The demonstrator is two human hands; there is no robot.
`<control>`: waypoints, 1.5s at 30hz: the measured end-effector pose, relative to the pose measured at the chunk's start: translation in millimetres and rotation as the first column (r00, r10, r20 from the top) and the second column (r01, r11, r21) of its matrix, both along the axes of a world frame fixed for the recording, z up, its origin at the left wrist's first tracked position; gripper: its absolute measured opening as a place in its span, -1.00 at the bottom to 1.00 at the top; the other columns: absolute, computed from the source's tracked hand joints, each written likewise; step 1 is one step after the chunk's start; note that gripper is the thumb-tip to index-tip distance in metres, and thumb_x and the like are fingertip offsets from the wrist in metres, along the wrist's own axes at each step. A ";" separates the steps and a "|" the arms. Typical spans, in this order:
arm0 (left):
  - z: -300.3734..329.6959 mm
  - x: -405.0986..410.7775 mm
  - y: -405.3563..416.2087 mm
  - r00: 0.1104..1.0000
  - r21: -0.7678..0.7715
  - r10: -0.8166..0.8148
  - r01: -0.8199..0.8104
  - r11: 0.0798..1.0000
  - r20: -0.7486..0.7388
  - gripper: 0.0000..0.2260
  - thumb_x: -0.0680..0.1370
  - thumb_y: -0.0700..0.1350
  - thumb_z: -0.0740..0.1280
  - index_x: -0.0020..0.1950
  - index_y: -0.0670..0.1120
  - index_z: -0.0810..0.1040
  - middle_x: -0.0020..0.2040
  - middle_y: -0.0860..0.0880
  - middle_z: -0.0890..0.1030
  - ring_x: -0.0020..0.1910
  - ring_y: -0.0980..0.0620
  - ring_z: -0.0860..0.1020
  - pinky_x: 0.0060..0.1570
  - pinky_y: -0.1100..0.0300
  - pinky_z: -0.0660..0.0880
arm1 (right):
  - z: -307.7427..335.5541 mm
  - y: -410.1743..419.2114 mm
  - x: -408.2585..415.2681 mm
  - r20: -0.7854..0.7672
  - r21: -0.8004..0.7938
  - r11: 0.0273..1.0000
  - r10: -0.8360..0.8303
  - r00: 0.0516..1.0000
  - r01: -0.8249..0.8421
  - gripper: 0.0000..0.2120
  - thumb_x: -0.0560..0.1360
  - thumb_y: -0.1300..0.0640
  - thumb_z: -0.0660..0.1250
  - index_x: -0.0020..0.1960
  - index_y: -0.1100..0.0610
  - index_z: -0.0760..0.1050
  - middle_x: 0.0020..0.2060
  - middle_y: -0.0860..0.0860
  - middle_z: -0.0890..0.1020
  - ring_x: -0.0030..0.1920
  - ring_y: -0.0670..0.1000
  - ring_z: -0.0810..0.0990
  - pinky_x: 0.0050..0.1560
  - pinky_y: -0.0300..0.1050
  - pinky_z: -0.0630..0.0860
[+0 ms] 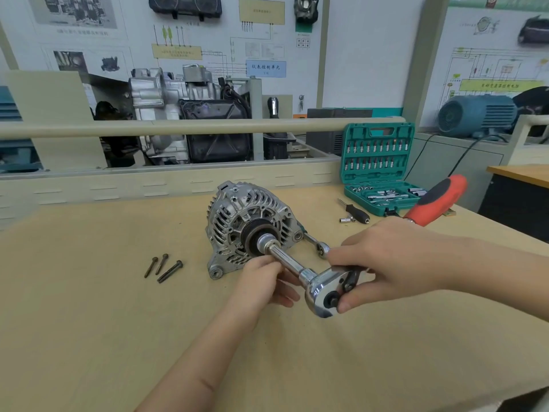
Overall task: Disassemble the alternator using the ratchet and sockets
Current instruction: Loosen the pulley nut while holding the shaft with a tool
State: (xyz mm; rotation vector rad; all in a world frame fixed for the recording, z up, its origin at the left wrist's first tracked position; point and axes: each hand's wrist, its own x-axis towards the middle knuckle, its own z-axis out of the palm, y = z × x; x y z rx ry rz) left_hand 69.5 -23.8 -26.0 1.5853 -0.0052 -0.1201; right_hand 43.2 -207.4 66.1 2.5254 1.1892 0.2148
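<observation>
Both hands on ratchet assembly at alternator pulley

Left hand curls round the extension, fingers pinching the bar just behind the socket; right hand grips the ratchet at its chrome head, thumb on the face, fingers curled over the neck. One alternator rests on the bench near centre, pulley face towards the camera, shaft axis running from far left to near right, in line with the extension. Ratchet handle, red and black, angles up and away to the far right. Three bolts lie close together left of the alternator. One smaller ratchet lies just right of the housing. One open green socket case stands at the far right, with one bit driver and one loose socket in front of it
</observation>
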 end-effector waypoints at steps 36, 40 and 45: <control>-11.3 -13.3 -44.7 0.891 -0.583 -0.019 -0.280 0.763 -0.454 -0.69 0.58 -0.05 0.18 -0.34 -0.09 0.26 -0.68 0.05 0.22 -0.74 0.10 0.18 -0.63 0.40 0.20 | -111.6 -6.3 14.0 -0.199 0.350 0.925 -0.082 0.976 0.149 -0.60 0.35 -0.35 0.24 -0.10 -0.05 0.31 -0.24 -0.16 0.33 -0.15 -0.08 0.39 -0.19 -0.19 0.22; -14.3 -12.3 -45.6 0.893 -0.563 -0.006 -0.278 0.778 -0.450 -0.69 0.59 -0.05 0.18 -0.34 -0.09 0.26 -0.68 0.05 0.22 -0.74 0.10 0.18 -0.61 0.38 0.20 | -115.7 -10.7 -1.5 -0.246 0.451 0.852 -0.170 0.954 0.268 -0.49 0.34 -0.34 0.25 0.18 -0.10 0.36 0.03 -0.17 0.37 0.11 -0.15 0.33 0.09 -0.29 0.23; -11.5 -10.8 -45.6 0.889 -0.565 -0.022 -0.271 0.779 -0.457 -0.66 0.59 -0.04 0.18 -0.36 -0.08 0.25 -0.68 0.05 0.22 -0.74 0.10 0.19 -0.59 0.38 0.21 | -114.3 -16.6 -46.6 -0.685 0.669 -0.168 0.239 0.688 0.724 -0.75 0.28 0.14 0.49 -0.08 0.15 0.54 -0.22 0.06 0.62 -0.26 -0.07 0.60 -0.26 -0.28 0.53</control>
